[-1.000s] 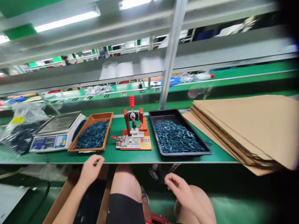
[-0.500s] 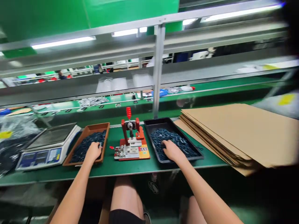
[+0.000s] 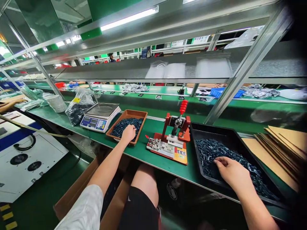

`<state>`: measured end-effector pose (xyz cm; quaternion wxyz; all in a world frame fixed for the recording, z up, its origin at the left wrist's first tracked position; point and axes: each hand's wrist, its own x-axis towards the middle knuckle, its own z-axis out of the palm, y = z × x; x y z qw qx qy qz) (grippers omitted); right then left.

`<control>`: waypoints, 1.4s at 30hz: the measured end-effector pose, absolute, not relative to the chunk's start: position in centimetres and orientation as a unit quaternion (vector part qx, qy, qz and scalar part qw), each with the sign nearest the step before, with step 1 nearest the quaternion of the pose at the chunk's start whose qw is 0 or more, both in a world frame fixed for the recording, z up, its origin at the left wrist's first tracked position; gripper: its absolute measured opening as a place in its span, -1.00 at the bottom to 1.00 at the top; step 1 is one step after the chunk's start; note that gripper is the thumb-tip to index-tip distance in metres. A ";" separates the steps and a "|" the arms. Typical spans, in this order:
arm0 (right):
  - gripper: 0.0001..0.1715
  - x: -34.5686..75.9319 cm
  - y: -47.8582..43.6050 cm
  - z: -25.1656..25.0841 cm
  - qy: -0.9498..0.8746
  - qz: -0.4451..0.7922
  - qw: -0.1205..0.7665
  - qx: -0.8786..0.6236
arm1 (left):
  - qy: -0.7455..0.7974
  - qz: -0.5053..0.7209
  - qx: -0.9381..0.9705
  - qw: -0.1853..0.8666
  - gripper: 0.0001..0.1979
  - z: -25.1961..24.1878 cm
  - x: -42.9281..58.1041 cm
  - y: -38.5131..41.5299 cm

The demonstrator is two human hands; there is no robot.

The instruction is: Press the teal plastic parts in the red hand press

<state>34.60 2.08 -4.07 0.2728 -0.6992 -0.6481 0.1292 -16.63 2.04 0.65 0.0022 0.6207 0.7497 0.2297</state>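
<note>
Our 2 hands reach into 2 trays on a green assembly bench (image 3: 136, 156). Our left hand (image 3: 128, 133), fingers curled, presses into dark teal parts (image 3: 124, 126) in a brown tray (image 3: 134, 112); our right hand (image 3: 233, 172), half-open, lies on matching parts (image 3: 216, 150) heaped in a black tray (image 3: 208, 129). Whether either hand grips a part, we cannot tell. Between the trays stands a red hand press (image 3: 176, 134); a digital scale (image 3: 100, 116) sits beyond the brown tray, and stacked cardboard sheets (image 3: 280, 153) lie past the black tray.
</note>
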 end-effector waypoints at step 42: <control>-0.78 18.5 -4.2 -7.1 -0.595 0.272 0.589 -0.475 | 0.620 0.234 0.723 0.195 -0.73 1.0 -2.2 2.9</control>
